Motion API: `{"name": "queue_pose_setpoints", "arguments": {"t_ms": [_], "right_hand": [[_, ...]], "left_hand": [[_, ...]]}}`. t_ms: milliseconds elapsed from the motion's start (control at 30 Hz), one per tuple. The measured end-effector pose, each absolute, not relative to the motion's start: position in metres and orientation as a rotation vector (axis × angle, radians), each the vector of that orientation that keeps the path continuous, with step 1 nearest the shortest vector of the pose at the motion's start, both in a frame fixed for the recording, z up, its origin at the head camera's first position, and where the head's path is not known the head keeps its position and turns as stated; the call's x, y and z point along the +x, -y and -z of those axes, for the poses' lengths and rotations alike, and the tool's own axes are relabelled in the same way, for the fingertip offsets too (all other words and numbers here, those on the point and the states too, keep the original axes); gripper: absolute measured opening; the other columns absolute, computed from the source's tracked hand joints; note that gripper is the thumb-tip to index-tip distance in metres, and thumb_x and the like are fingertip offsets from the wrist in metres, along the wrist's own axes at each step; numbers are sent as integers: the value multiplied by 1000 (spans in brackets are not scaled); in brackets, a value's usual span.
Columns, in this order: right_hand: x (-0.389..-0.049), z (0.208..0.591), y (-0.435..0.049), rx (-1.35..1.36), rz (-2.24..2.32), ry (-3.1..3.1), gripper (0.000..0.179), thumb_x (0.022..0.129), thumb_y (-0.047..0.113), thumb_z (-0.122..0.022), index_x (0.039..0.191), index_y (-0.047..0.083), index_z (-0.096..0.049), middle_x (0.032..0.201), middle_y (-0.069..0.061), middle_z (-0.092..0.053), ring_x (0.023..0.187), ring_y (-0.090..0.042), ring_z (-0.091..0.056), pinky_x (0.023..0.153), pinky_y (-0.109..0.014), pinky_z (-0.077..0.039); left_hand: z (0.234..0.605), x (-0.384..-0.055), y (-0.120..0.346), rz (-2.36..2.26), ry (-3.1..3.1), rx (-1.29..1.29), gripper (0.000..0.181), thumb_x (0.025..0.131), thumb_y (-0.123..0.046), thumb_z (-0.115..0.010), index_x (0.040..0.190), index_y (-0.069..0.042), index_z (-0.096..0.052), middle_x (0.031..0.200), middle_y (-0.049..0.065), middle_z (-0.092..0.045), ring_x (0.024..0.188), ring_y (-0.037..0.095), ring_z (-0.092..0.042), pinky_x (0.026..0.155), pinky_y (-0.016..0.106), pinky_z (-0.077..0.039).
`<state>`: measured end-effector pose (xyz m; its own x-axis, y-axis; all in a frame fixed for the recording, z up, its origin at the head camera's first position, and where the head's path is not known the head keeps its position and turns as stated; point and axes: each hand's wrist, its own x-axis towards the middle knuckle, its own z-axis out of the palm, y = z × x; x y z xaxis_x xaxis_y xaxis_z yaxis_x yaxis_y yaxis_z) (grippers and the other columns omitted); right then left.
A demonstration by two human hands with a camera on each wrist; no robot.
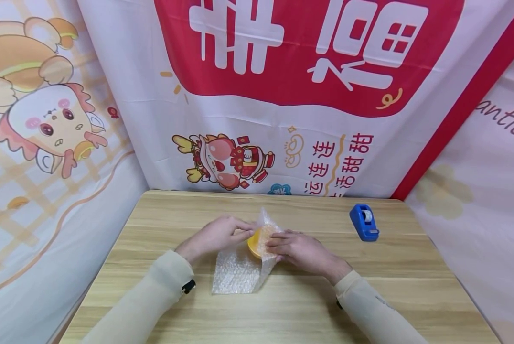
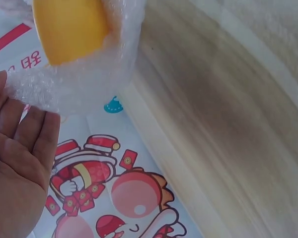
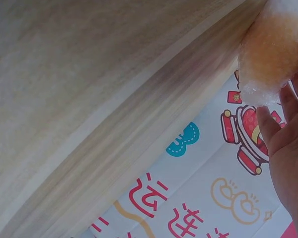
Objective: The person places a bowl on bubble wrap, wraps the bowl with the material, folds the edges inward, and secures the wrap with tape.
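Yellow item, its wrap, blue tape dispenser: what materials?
Yellow item: probably plastic, though glazed ceramic is possible; smooth, opaque, evenly coloured surface.
Wrap: looks like plastic bubble wrap, translucent and shiny; dimpled texture, small glints, and the item's colour showing through.
Tape dispenser: likely rigid moulded plastic; uniform blue body with rounded edges, too small to judge gloss.

The head view looks down from above; close-in wrist views share bubble wrap (image 2: 84, 91) and backdrop (image 2: 102, 173)
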<state>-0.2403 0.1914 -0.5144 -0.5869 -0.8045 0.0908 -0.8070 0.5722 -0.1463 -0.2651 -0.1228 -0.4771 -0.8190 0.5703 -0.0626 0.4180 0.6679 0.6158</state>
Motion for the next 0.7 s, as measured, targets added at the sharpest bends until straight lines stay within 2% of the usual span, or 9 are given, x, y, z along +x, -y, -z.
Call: {"name": "queue_pose_setpoints", "arguments": {"t_ms": [233,433,700], "right_hand": [[-240,514,-191,1445,-250,2738,38,116,27,-75,153,19,-79,162,6,-76,158,-24,-67,136,-53,-54],[-242,516,-190,1443,-274,2737,37,116,29,-74,151,19,-80,161,5,-76,158,-23,-68,136,-51,-53],[-242,516,-193,1367,-375,2701,34,111,33,-82,140,16,-84,151,-4,-81,144,-25,-76,125,-46,-64]], "left_hand": [[488,-263,110,-777,-2674,966,32,120,-33,-68,149,-25,-81,161,-1,-75,153,30,-72,132,56,-57],[496,-259,100,-607,-2731,1061,32,120,-32,-68,149,-25,-81,158,-3,-77,149,25,-75,129,53,-61],[501,-250,91,-436,-2814,1108,33,120,-34,-69,149,-26,-81,158,-3,-77,149,22,-75,129,48,-61]]}}
